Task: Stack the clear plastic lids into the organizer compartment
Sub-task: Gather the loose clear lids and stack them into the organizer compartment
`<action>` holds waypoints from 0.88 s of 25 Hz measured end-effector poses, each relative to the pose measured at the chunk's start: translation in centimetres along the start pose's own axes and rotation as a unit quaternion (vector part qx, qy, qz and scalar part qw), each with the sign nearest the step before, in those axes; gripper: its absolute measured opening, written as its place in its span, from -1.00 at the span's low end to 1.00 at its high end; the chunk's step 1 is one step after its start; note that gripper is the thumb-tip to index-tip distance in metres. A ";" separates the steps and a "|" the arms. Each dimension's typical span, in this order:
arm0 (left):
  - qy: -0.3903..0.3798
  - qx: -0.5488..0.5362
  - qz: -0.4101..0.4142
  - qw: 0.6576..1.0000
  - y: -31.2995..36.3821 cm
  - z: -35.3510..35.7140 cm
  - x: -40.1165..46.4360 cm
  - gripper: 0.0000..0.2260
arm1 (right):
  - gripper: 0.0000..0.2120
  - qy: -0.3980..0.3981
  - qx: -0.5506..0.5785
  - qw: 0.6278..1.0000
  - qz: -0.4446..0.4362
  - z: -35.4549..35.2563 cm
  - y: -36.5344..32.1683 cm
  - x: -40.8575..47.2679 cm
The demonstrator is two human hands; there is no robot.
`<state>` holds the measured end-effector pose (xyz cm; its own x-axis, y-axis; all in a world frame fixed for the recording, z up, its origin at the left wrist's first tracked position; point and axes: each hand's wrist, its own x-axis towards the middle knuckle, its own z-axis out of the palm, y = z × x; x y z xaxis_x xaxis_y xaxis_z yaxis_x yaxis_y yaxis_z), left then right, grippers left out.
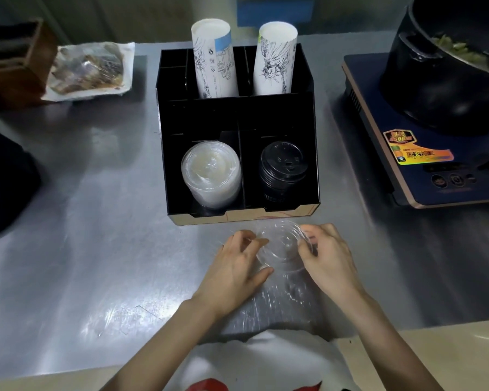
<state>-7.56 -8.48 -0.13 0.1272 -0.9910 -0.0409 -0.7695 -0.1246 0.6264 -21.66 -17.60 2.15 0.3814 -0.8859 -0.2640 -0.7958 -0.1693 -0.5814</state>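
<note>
A black organizer [283,114] stands on the steel counter. Its front left compartment holds a stack of clear plastic lids [211,173]; the front right one holds black lids [283,169]. Just in front of the organizer, a small stack of clear lids [283,245] is held between both hands. My left hand [235,269] grips its left edge with fingers and thumb. My right hand [326,258] grips its right edge. More clear plastic [283,309], a wrapper or further lids, lies under my wrists; I cannot tell which.
Two rolls of paper cups [212,57] stand in the organizer's rear compartments. An induction cooker [412,153] with a black pot [446,66] sits at the right. A wrapped food tray [88,70] and a wooden box [12,60] lie at the far left.
</note>
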 end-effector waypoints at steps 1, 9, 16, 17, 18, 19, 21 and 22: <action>0.011 -0.011 -0.002 1.000 -0.2 -0.3 -0.5 -0.59 | -0.72 0.000 0.003 1.000 -0.013 0.0 -0.3 0.0; 0.128 -0.110 -0.046 0.985 -1.2 -2.6 -3.1 -0.66 | -0.76 0.025 0.069 0.993 -0.094 0.1 -3.6 -0.3; 0.208 -0.109 -0.045 0.971 -2.0 -4.5 -4.0 -0.70 | -0.75 0.029 0.121 0.981 -0.150 0.2 -6.1 -0.1; 0.217 -0.108 -0.049 0.969 -2.1 -4.8 -4.0 -0.70 | -0.75 0.023 0.125 0.979 -0.162 0.2 -6.4 -0.1; 0.225 -0.108 -0.052 0.967 -2.3 -5.1 -4.0 -0.71 | -0.76 0.014 0.126 0.976 -0.174 0.1 -6.6 -0.1; 0.233 -0.109 -0.053 0.965 -2.4 -5.4 -3.9 -0.71 | -0.75 0.003 0.126 0.974 -0.186 0.0 -6.9 -0.1; 0.247 -0.103 -0.052 0.962 -2.8 -6.2 -3.6 -0.72 | -0.72 -0.032 0.120 0.971 -0.206 -0.4 -7.3 0.1; 0.252 -0.095 -0.048 0.962 -3.0 -6.6 -3.3 -0.72 | -0.69 -0.050 0.109 0.968 -0.218 -0.7 -7.5 0.3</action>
<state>-1.54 -4.53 3.27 0.5163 -0.8199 0.2474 -0.6164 -0.1552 0.7720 -15.87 -16.84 6.98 0.7120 -0.7018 -0.0235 -0.4340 -0.4135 -0.8004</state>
